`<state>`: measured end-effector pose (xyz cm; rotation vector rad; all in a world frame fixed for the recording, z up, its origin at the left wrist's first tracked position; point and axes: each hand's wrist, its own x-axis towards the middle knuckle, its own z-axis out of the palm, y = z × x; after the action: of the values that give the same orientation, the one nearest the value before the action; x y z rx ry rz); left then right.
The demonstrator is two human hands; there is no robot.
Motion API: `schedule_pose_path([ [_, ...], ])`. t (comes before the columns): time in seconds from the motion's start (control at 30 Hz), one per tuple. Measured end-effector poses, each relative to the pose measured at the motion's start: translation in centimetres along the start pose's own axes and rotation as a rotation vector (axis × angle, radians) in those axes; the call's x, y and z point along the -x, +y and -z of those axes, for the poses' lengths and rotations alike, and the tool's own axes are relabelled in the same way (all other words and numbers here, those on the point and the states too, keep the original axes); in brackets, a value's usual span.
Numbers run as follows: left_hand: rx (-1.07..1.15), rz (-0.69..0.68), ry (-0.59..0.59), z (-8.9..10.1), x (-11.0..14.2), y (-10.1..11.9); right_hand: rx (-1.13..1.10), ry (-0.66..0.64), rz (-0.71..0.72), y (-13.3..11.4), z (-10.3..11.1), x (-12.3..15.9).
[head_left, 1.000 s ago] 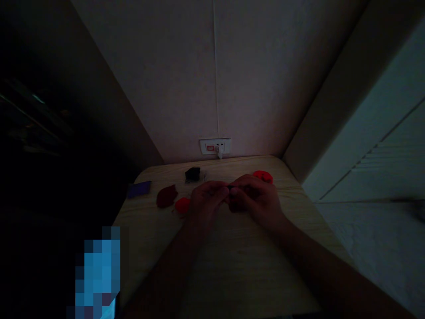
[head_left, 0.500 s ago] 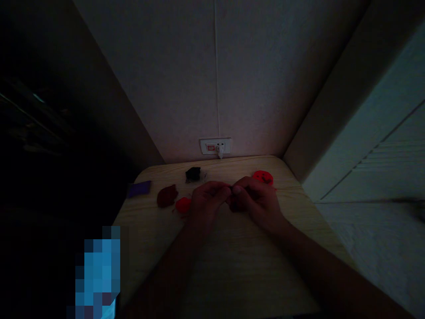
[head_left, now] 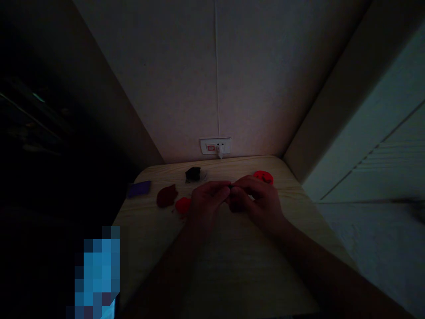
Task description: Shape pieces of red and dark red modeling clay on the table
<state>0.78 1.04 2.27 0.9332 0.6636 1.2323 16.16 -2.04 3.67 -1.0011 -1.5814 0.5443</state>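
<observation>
My left hand [head_left: 210,200] and my right hand [head_left: 260,200] meet over the middle of the table. Thumb and forefinger of each are pinched together on a small dark piece [head_left: 231,186], whose kind is too dim to make out. Below the fingertips shows a dark red lump [head_left: 236,205], partly covered by my right hand; I cannot tell whether it is held or lies on the table. A bright red piece [head_left: 183,205] lies against the outer side of my left hand. Behind my right hand is a flat red round piece [head_left: 264,177] with dark marks.
On the wooden table [head_left: 232,266] lie a purple packet [head_left: 139,188], a dark red flat lump [head_left: 167,196] and a black lump [head_left: 193,173] with clear wrapping. A wall socket [head_left: 215,146] with a plug sits behind the table. A blurred blue patch [head_left: 99,270] is at lower left.
Both hands stay in nearly the same place, with a slight shift of the fingers. The small dark piece between the fingertips shows a little more.
</observation>
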Motion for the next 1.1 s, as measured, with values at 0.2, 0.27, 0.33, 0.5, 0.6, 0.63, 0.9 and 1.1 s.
schedule_pose_path([
  [0.2,-0.157,-0.052,-0.006,0.8,-0.2,-0.8,-0.040,-0.033,-0.049,0.2,-0.2,0.3],
  [0.27,-0.170,-0.075,-0.004,0.9,-0.3,-0.9,-0.085,-0.019,-0.089,0.5,-0.3,0.5],
  [0.33,-0.160,-0.079,0.011,0.8,-0.3,-0.9,-0.131,0.018,-0.106,0.7,-0.5,0.6],
  [0.5,-0.152,-0.023,0.018,0.7,-0.3,-1.0,0.050,-0.006,0.078,1.0,-0.2,0.4],
  [0.6,-0.165,-0.020,0.017,0.6,-0.2,-0.9,0.089,0.008,0.122,1.0,0.0,0.3],
  [0.63,-0.156,-0.021,0.016,0.5,-0.2,-0.9,0.093,0.013,0.121,0.9,0.0,0.3],
  [0.9,-0.039,-0.047,0.016,0.5,-0.3,-0.8,0.087,0.032,0.064,0.7,0.0,0.2],
  [1.1,-0.238,-0.133,0.047,0.5,0.2,-0.4,0.171,0.116,0.115,1.0,0.0,0.2],
])
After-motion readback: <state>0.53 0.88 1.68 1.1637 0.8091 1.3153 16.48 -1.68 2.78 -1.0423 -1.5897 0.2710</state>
